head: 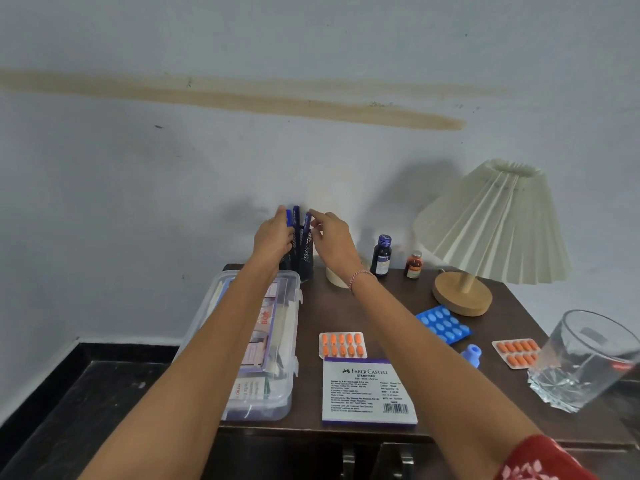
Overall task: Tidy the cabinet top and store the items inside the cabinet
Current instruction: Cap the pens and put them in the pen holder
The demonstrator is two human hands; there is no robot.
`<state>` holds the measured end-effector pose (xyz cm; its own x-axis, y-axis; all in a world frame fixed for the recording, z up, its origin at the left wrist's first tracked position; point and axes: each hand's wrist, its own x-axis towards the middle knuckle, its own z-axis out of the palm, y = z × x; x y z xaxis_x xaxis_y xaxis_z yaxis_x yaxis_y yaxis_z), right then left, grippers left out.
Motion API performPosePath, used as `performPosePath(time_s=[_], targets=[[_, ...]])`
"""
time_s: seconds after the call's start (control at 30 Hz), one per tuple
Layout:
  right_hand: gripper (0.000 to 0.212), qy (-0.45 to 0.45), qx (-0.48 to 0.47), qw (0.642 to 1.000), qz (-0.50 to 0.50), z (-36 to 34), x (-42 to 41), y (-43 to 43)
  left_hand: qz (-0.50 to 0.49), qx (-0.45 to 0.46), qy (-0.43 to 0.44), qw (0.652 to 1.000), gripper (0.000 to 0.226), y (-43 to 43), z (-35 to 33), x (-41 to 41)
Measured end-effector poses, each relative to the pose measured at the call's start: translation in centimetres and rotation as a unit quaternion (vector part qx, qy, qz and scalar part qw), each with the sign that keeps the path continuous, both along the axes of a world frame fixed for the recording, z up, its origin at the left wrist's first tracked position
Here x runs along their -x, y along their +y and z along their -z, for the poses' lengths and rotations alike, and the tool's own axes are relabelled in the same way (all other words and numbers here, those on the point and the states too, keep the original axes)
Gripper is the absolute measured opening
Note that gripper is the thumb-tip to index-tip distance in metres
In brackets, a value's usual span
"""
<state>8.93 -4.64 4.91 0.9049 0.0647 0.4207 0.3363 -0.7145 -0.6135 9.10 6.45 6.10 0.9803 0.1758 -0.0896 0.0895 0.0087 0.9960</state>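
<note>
Two hands work at the rear of the tabletop (381, 306), where blue pens (295, 214) stand upright in a black mesh holder (306, 254) by the wall. The left hand (273, 237) has its fingers (281, 214) curled round the left pens. The right hand (332, 240) pinches the right-most pen's top. The pens' long axis is vertical, so in my judgement withdrawal must go straight up. Neither hand is nearer.

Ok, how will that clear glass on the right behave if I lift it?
The glass has a thick cut base, so it's probably heavy for its size and steady. Its smooth clear walls may be slippery, and likely fragile.
</note>
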Motion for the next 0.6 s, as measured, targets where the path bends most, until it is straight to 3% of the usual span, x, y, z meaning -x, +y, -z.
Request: performPosePath(time_s=[0.13, 0.33, 0.6], targets=[[0.04, 0.031, -0.052, 0.998, 0.016, -0.1, 2.8, -1.1, 0.016, 0.005, -0.001, 1.0, 0.048, -0.7, -0.3, 2.2], [0.037, 0.05, -0.139, 0.989, 0.019, -1.0, 7.4, -2.0, 0.024, 0.028, 0.007, 0.999, 0.036, -2.1, -0.5, 6.0], [0.037, 0.039, -0.15, 0.988, 0.012, -3.1, 12.9, -3.4, 0.025, 0.017, -0.002, 1.0, 0.034, -3.4, -1.5, 10.5]])
